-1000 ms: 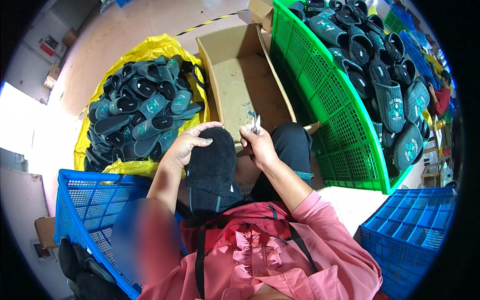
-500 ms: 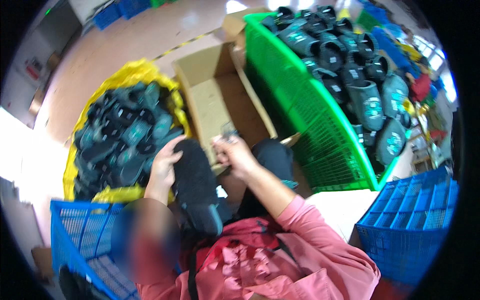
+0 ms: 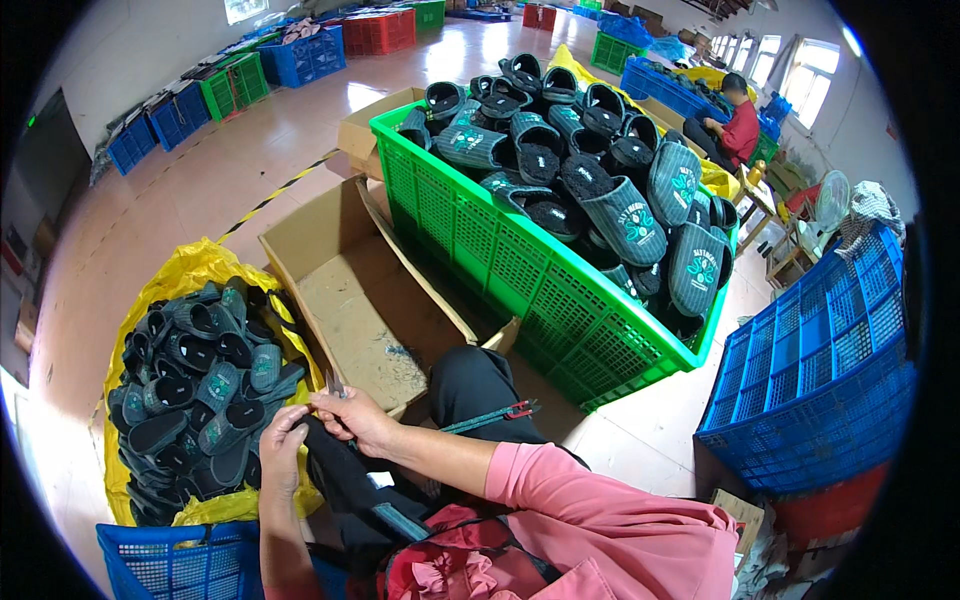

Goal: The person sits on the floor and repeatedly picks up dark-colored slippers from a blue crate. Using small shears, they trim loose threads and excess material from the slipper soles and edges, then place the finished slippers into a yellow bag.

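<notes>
My left hand (image 3: 284, 442) is closed around the end of a dark slipper (image 3: 335, 465), which lies over my lap with its grey-green edge toward me. The slipper is hard to tell from my dark trousers. My right hand (image 3: 355, 418) is closed beside it, gripping small metal thread snips (image 3: 335, 384) whose tips point up and away. Its fingers are at the slipper's far end, next to my left fingertips. Across my knee lies a grey-green cord (image 3: 480, 418) with a red piece (image 3: 519, 410) at its end.
A yellow sack (image 3: 125, 470) of slippers stands at the left, above a blue crate (image 3: 180, 565). An open cardboard box (image 3: 340, 290) with thread scraps is ahead. A green crate (image 3: 500, 270) heaped with slippers and blue crates (image 3: 810, 370) stand right. A seated person (image 3: 738, 130) is farther back.
The view has tilted up, showing more of the room. The slipper has turned from sole-like flat view to edge-on, and my two hands have come close together at its far end.
</notes>
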